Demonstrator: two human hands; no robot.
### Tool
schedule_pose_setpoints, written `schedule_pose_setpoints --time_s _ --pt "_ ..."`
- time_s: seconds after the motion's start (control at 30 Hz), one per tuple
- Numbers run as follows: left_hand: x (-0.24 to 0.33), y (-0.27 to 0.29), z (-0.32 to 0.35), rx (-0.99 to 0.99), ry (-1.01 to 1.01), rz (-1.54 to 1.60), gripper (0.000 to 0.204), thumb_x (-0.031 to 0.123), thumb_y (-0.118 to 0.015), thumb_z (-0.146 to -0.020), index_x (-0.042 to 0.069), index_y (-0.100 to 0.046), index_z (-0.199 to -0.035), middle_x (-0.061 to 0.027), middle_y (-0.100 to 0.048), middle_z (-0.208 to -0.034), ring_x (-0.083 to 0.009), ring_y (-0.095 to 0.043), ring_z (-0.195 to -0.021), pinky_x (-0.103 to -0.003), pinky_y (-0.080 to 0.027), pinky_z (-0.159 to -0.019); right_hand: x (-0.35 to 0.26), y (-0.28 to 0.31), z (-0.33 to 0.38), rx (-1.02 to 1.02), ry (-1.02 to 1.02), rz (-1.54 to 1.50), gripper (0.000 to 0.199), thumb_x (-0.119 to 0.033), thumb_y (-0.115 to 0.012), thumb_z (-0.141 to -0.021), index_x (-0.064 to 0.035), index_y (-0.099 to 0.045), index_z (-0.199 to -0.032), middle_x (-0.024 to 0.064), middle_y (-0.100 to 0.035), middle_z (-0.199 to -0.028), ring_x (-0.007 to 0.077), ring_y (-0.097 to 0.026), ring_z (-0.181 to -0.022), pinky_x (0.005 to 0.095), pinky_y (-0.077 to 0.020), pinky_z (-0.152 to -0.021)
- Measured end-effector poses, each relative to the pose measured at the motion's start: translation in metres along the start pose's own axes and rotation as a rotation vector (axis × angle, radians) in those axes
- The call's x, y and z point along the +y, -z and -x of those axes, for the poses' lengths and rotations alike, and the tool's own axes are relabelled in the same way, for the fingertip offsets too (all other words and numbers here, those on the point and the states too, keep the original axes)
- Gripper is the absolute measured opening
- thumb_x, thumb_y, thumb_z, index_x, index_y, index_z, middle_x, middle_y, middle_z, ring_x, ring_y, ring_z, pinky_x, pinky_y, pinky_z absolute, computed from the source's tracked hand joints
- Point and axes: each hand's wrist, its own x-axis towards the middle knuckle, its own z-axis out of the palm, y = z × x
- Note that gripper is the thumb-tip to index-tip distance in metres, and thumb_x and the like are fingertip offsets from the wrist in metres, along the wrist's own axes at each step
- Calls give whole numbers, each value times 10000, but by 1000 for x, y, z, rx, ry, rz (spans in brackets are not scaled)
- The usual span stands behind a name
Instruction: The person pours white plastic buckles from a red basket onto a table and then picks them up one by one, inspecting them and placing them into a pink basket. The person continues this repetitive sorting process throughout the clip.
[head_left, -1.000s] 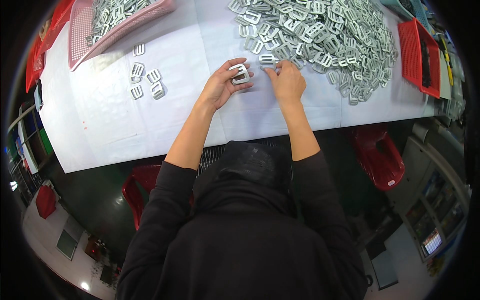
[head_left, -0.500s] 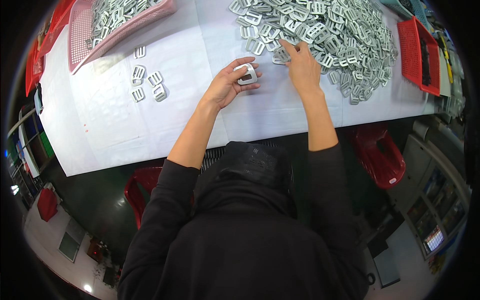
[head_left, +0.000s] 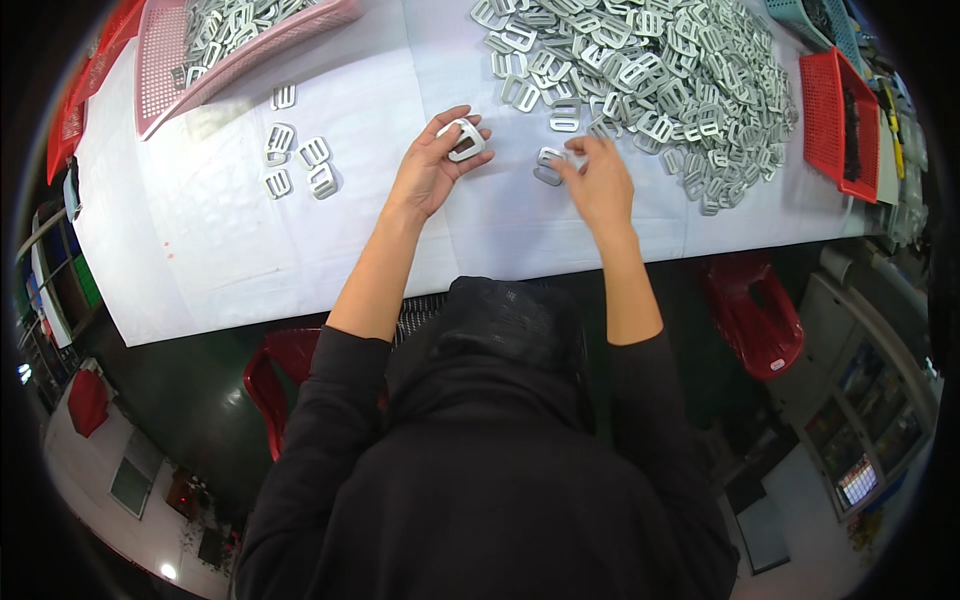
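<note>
Seated at a white surface [head_left: 300,250], a person curls the left hand [head_left: 428,170] around 1 grey buckle [head_left: 464,139], pinched at the fingertips and raised just off the cloth; a loose pinch could drop it. Beyond, the right hand [head_left: 598,180] nips a second buckle [head_left: 549,162] beside the heap [head_left: 650,70], which a careless reach might scatter.

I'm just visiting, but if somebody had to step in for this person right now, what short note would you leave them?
Left hand: holds one grey metal buckle above the white table.
Right hand: fingers pinch another buckle at the near edge of the big loose pile.
Done: a few buckles lie set apart on the left; more sit in the pink tray.
Left: most of the pile is unsorted.
</note>
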Motion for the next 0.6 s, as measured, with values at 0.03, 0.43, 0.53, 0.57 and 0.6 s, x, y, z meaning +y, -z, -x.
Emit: schedule_pose_setpoints --time_s 0.03,0.43,0.53,0.57,0.6 --pt "4 2 2 9 4 -6 363 136 -485 -912 1 -410 -1240 -145 -509 -1168 -270 -543 -1060 -429 -505 -877 -3 -3 10 -22 -57 43 207 -207 -688 -738 -61 -609 -862 77 -557 -940 257 -580 -774 366 -456 -657" --pt "-1 -3 1 -82 124 60 393 174 -503 -911 16 -410 -1258 -134 -503 -1185 -254 -537 -1068 -420 -490 -889 -22 -21 15 -165 -349 -896 151 -108 -673 -761 -9 -629 -866 60 -620 -689 123 -563 -556 261 -458 -515" --pt "-3 -10 2 -148 149 17 412 179 -514 -906 28 -404 -1273 -129 -498 -1194 -245 -537 -1068 -396 -503 -870 -23 -23 7 -163 -213 -830 165 -80 -675 -741 -36 -645 -897 60 -616 -697 149 -567 -569 274 -463 -538" --pt "-3 -12 1 -174 149 -20 417 179 -518 -905 32 -402 -1277 -127 -497 -1197 -242 -537 -1068 -388 -507 -864 -23 -24 0 -141 -144 -727 184 -75 -683 -730 -47 -650 -908 57 -614 -700 160 -571 -587 276 -466 -550" --pt "-2 -14 -1 -177 158 -29 399 166 -517 -903 42 -414 -1268 -118 -505 -1192 -238 -542 -1062 -373 -518 -845 -18 -21 -10 21 62 -457 202 -81 -687 -719 -58 -653 -917 51 -611 -704 173 -570 -612 283 -467 -565"
